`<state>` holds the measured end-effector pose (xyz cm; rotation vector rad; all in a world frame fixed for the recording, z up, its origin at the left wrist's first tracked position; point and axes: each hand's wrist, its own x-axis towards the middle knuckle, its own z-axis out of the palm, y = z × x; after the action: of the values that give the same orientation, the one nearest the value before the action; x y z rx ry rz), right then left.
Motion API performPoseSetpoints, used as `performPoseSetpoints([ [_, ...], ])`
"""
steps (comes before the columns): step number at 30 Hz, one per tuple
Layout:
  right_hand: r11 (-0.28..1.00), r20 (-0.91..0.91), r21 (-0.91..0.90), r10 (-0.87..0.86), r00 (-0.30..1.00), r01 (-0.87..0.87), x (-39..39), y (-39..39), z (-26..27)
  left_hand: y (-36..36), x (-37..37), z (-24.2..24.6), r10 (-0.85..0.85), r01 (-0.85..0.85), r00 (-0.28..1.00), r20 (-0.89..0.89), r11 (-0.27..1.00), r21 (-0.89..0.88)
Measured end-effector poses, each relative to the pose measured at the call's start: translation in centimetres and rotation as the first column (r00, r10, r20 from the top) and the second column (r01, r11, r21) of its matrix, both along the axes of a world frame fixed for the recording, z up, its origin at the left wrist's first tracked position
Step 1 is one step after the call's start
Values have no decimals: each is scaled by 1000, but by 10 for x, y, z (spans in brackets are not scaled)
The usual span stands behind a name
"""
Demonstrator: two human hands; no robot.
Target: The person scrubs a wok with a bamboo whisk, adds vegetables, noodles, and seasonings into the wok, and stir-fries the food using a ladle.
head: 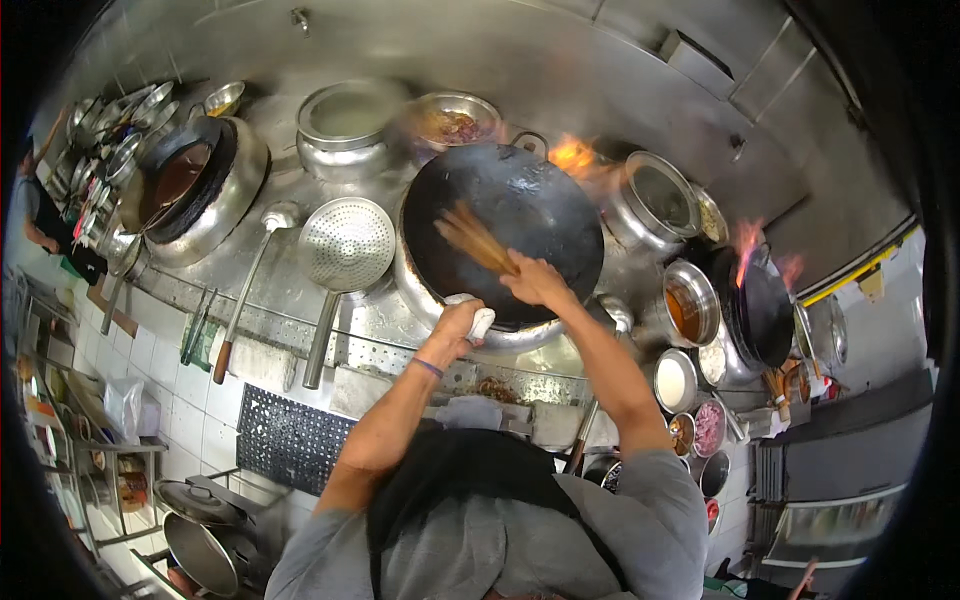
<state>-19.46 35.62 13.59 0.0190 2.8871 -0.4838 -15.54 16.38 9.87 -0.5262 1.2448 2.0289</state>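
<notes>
A large black wok (525, 202) stands tilted on the steel range before me, with flame at its far right edge. My left hand (459, 328) grips a folded white cloth (481, 322) at the wok's near rim. In my right hand (536, 280) is a bamboo wok brush (474, 238), its blurred bristles over the inside of the wok. Left of the wok lies a perforated steel strainer (348, 244), and farther left a ladle (280, 217) with a wooden handle end. Another ladle (615, 310) lies partly behind my right forearm.
Flames (571, 155) rise behind the wok. Lidded steel pots (351, 116), a bowl of reddish food (454, 126) and a pot of brown sauce (683, 309) surround it. A second wok (765, 315) stands right, near flame. A person (45, 206) is at far left.
</notes>
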Motion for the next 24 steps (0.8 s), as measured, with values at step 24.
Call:
performPoseSetpoints([
  [24, 568, -294, -283, -818, 494, 772, -66, 6, -11, 4, 5, 3, 1, 0, 1000, -21, 999, 46],
])
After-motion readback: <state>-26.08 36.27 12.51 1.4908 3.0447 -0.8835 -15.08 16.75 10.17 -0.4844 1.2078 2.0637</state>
